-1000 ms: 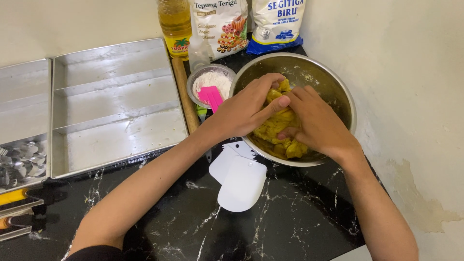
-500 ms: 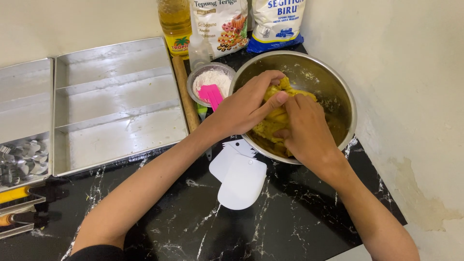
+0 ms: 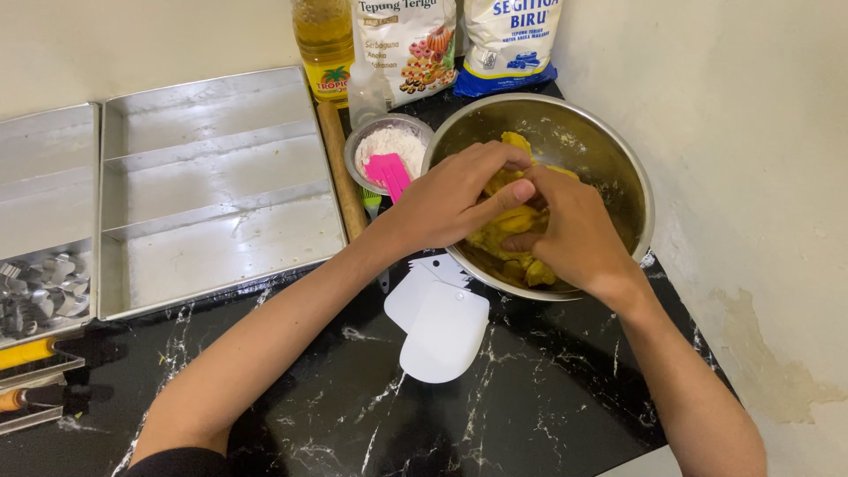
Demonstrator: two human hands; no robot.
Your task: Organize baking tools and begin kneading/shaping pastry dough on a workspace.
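Observation:
A steel mixing bowl (image 3: 618, 159) stands on the black marble counter (image 3: 530, 397) at the right. Yellow dough (image 3: 515, 221) lies in it. My left hand (image 3: 455, 194) reaches in from the left and presses on the dough with its fingers curled over it. My right hand (image 3: 574, 234) grips the dough from the right, fingertips touching the left hand's. Most of the dough is hidden under both hands.
A small bowl of white flour (image 3: 387, 146) with a pink brush (image 3: 389, 172) sits left of the mixing bowl. Two white plastic scrapers (image 3: 442, 331) lie in front. Metal baking trays (image 3: 203, 194) fill the left. An oil bottle (image 3: 325, 40) and two flour bags (image 3: 406, 44) stand behind. A wooden rolling pin (image 3: 340, 177) lies between.
Both hands have kept working the dough. My right hand has drawn back toward the bowl's near side, and my left hand has closed further over the dough.

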